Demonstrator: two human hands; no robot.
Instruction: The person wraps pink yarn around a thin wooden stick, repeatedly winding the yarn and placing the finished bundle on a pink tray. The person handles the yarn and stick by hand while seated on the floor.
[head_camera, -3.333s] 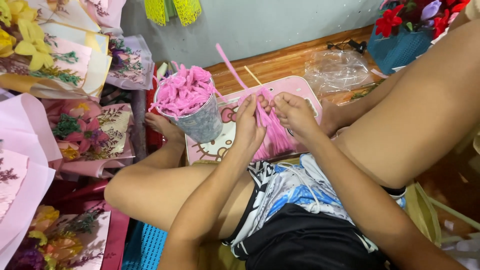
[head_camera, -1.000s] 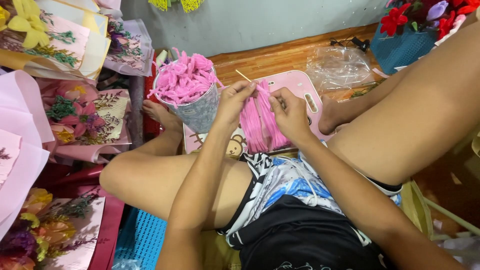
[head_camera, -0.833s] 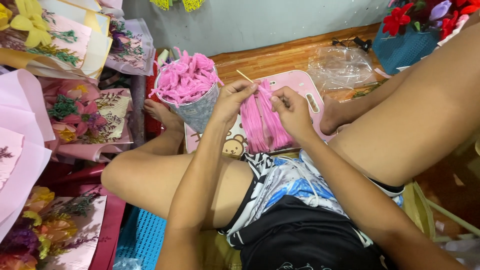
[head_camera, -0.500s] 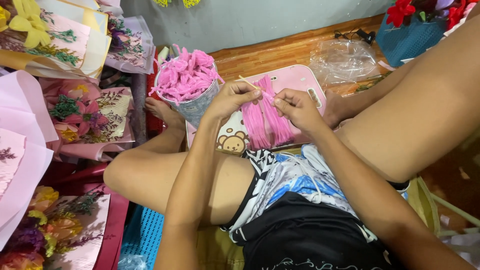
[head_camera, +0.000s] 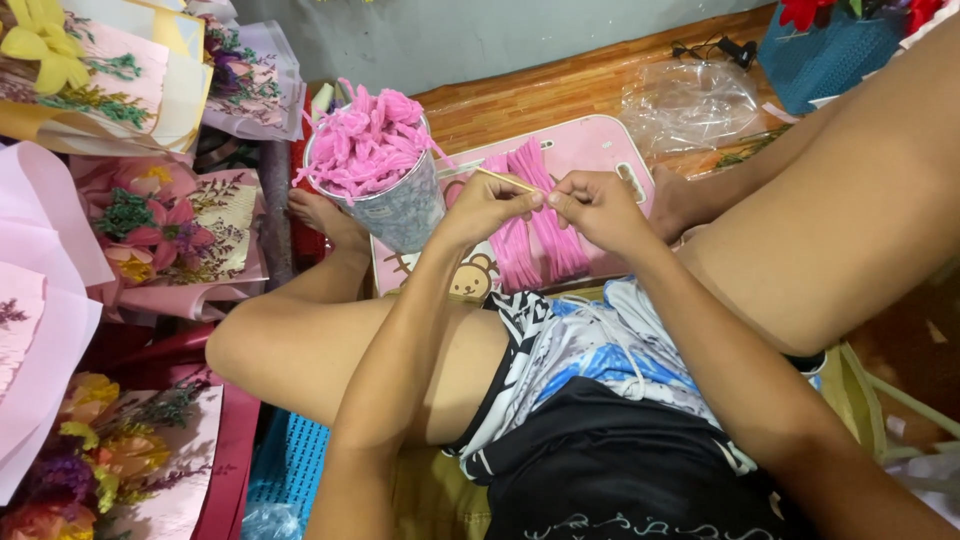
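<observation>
We are sitting on the floor with knees spread, looking down at our two bare hands meeting over a pink tray (head_camera: 600, 140) that is lying between our legs. Our left hand (head_camera: 490, 205) is pinching a thin, pale wooden stick (head_camera: 500, 179) between thumb and fingertips; the stick is slanting up and to the left, away from the hand. Our right hand (head_camera: 600, 208) is closing its fingertips against the left hand's, right at the stick's near end; whatever small piece it is pinching is too hidden to tell. Directly beneath both hands, a bundle of pink fuzzy stems (head_camera: 535, 225) is lying along the tray. Just beside the left hand, a silvery metal bucket (head_camera: 405, 210) is standing at the tray's left edge, filled with curled pink pieces (head_camera: 365, 140). Our left foot (head_camera: 325, 215) is resting next to the bucket. Wrapped flower bouquets (head_camera: 175, 225) in pink and cream paper are crowding the left side. A crumpled clear plastic bag (head_camera: 690, 100) is lying on the wooden floor beyond the tray.
</observation>
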